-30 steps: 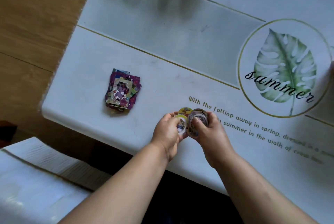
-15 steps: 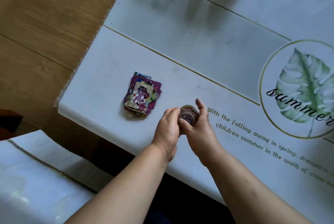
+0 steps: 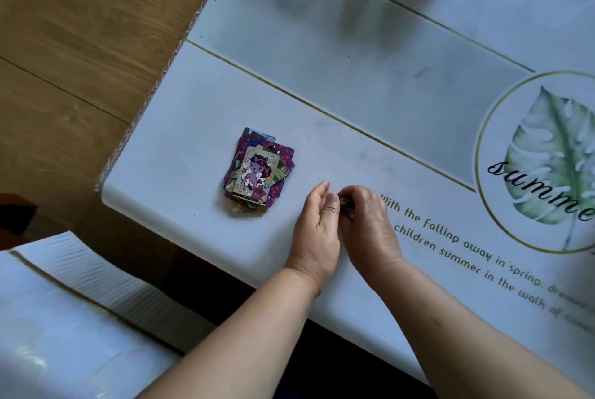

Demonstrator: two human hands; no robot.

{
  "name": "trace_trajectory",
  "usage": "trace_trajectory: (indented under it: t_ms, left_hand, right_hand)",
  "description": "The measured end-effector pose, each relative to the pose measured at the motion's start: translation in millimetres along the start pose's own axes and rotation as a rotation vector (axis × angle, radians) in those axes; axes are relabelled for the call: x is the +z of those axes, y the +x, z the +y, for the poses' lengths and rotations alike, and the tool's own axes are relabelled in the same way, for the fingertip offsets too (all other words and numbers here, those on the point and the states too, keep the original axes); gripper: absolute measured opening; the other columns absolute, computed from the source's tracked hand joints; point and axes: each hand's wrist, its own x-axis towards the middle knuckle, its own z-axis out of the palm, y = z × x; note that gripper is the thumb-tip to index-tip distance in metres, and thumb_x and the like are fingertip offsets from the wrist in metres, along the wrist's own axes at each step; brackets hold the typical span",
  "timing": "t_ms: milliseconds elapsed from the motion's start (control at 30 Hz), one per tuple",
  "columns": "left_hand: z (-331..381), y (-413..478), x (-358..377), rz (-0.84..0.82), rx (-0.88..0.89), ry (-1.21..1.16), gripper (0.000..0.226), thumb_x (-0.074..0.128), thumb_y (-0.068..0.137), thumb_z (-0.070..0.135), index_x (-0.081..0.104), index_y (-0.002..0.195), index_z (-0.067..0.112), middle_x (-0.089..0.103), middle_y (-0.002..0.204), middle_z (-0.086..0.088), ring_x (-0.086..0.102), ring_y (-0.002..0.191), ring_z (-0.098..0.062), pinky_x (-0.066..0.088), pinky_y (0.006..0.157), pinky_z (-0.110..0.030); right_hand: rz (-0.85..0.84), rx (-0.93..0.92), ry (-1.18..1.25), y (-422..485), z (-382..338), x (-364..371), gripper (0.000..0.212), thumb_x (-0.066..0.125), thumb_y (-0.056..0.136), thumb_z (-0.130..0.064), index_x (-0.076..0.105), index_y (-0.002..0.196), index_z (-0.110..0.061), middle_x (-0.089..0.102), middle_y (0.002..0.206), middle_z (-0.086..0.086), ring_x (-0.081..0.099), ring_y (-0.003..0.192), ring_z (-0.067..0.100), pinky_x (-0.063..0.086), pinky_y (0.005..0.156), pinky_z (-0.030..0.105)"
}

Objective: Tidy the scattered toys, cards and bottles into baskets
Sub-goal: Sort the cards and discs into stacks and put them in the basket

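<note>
We look down on a white table (image 3: 180, 128) with a loose pile of cartoon cards (image 3: 257, 173) near its rounded corner, a purple pony card on top. Just right of the cards, and slightly nearer us, two bare hands meet on the tabletop. The left hand (image 3: 317, 231), closest to the cards but not touching them, lays straight fingers against the right hand (image 3: 370, 224), whose fingers curl over a small dark object (image 3: 346, 202), mostly hidden, possibly a stack of discs. Far right of the cards is a printed green leaf (image 3: 553, 160). Left of the cards lies wooden floor (image 3: 80, 44).
</note>
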Motion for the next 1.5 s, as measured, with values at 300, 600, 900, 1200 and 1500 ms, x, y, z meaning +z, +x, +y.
trace_trajectory:
  t_ms: [300, 600, 900, 1200, 1500]
  left_hand:
    - [13.5, -7.1, -10.6, -0.072, -0.363, -0.475, 0.03, 0.054, 0.098, 0.026, 0.052, 0.123, 0.009, 0.065, 0.097, -0.006, 0.064, 0.083, -0.013, 0.055, 0.063, -0.025]
    - [11.8, -68.5, -38.6, -0.478, -0.452, -0.621, 0.022, 0.059, 0.084, 0.018, 0.071, 0.099, 0.007, 0.069, 0.089, -0.007, 0.063, 0.073, -0.014, 0.055, 0.07, -0.024]
    - [-10.6, -148.6, -0.9, -0.35, -0.231, -0.974, 0.029, 0.051, 0.089, 0.014, 0.063, 0.112, 0.001, 0.071, 0.102, -0.014, 0.072, 0.092, -0.023, 0.059, 0.073, -0.029]
    - [-55.2, -209.6, 7.7, -0.092, -0.255, -0.975, 0.049, 0.066, 0.077, 0.029, 0.059, 0.115, -0.001, 0.068, 0.098, -0.015, 0.071, 0.07, -0.015, 0.06, 0.064, -0.03]
    - [-135.4, -213.0, -60.3, 0.128, -0.258, -1.172, 0.028, 0.067, 0.08, 0.023, 0.072, 0.099, 0.003, 0.073, 0.094, -0.013, 0.072, 0.077, -0.02, 0.059, 0.061, -0.029]
  right_hand:
    - [-0.213, 0.048, 0.164, -23.6, -28.3, -30.5, 0.019, 0.07, 0.081, -0.03, 0.058, 0.095, -0.026, 0.059, 0.085, -0.009, 0.055, 0.073, 0.005, 0.038, 0.058, 0.015]
    - [-0.613, -0.144, -0.085, -51.3, -28.1, -77.1, 0.056, 0.085, 0.063, -0.038, 0.055, 0.11, -0.045, 0.065, 0.09, -0.014, 0.064, 0.081, 0.005, 0.056, 0.076, 0.031]
    - [-0.632, -0.44, -0.062, -102.3, 2.5, -94.3, 0.067, 0.081, 0.056, -0.055, 0.056, 0.118, -0.047, 0.054, 0.12, -0.019, 0.042, 0.127, 0.004, 0.044, 0.101, 0.032]
    - [-0.63, -0.522, -0.158, -152.5, 15.4, -84.3, 0.058, 0.086, 0.06, -0.036, 0.053, 0.098, -0.064, 0.054, 0.115, -0.016, 0.053, 0.096, -0.011, 0.041, 0.081, 0.008]
    - [-0.859, -0.584, -0.35, -164.8, -14.0, 25.6, 0.072, 0.082, 0.068, -0.043, 0.045, 0.13, -0.049, 0.058, 0.113, -0.019, 0.056, 0.101, 0.0, 0.048, 0.089, 0.017]
